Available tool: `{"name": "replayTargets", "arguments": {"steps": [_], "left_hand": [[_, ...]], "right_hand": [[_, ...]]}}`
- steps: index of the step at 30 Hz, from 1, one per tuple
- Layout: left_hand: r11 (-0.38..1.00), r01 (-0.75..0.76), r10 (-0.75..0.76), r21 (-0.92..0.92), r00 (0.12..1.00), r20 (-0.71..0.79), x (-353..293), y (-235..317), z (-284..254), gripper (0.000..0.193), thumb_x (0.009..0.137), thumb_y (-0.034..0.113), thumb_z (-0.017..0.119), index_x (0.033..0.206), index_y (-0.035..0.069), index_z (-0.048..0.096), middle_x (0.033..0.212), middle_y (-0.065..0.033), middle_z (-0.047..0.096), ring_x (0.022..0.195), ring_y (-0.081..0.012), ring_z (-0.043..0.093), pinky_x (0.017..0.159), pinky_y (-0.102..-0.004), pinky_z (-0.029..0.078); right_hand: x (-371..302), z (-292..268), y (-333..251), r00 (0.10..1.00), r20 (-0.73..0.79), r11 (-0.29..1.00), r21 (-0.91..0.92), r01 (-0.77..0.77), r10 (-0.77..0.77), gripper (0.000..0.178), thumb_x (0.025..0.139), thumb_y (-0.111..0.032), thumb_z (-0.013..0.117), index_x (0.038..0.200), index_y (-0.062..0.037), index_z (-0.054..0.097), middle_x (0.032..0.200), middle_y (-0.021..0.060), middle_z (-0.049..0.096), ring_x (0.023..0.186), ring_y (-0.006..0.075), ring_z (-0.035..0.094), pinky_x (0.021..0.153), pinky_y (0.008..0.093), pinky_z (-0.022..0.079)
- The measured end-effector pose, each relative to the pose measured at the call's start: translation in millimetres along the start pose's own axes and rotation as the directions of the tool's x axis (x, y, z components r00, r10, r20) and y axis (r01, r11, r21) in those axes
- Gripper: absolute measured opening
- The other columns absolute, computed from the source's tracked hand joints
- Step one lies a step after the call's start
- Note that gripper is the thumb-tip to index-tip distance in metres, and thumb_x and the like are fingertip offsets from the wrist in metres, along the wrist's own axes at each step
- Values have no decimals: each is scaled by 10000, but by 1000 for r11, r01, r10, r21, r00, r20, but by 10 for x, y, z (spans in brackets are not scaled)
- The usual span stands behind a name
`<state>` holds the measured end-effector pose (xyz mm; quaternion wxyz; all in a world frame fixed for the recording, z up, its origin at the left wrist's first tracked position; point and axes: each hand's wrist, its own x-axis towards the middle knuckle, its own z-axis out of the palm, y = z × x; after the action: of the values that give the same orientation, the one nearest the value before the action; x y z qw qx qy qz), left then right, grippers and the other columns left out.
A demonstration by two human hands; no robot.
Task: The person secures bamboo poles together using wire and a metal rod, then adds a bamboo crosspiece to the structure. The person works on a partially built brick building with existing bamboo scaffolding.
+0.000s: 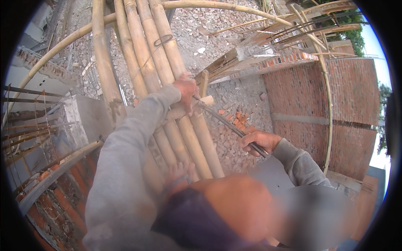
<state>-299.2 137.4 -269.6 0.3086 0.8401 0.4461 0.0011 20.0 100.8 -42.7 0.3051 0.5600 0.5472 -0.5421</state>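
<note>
We see left hand point(187, 90) gripping bamboo poles point(165, 71) at frame centre | right hand point(259, 141) fingers clasp metal rod point(228, 124) | rod slants up-left toward poles.

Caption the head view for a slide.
Left hand grips lashed tan bamboo poles; right hand holds a thin dark metal rod above rubble and brick walls.

Head view, steeply down, close over bamboo poles point(167, 83)

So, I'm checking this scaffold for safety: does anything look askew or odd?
Yes. The bamboo poles lie side by side as a footing, a bare foot on them. Left hand grips the poles; right hand holds a thin metal rod.
</note>
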Motion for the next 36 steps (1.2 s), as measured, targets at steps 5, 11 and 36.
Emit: {"name": "replayTargets", "arguments": {"steps": [5,11,36], "left_hand": [[992,-76,69,99,995,75,-20,29,-26,1045,444,703,981,1348,220,776,1313,-80,712,1428,-255,525,1328,-554,63],[997,13,-17,70,998,56,-51,106,-70,991,507,707,960,1324,181,767,1299,-115,712,1418,-266,538,1316,-553,80],[994,94,-93,-45,995,43,-56,128,-106,838,574,673,964,1267,226,819,1195,-22,790,1377,-209,583,1321,-541,48]], "right_hand": [[-88,108,174,684,-410,482,-871,-97,-603,404,1038,-347,710,879,19,647,697,204,649,659,381,708,608,484,554],[224,153,561,714,-346,559,-825,77,-608,559,1064,-433,690,731,12,637,655,276,626,692,508,669,661,556,537],[-104,-136,-126,969,-34,889,-408,208,-243,282,958,-220,727,1039,33,631,799,166,654,647,365,666,627,482,553]]}}
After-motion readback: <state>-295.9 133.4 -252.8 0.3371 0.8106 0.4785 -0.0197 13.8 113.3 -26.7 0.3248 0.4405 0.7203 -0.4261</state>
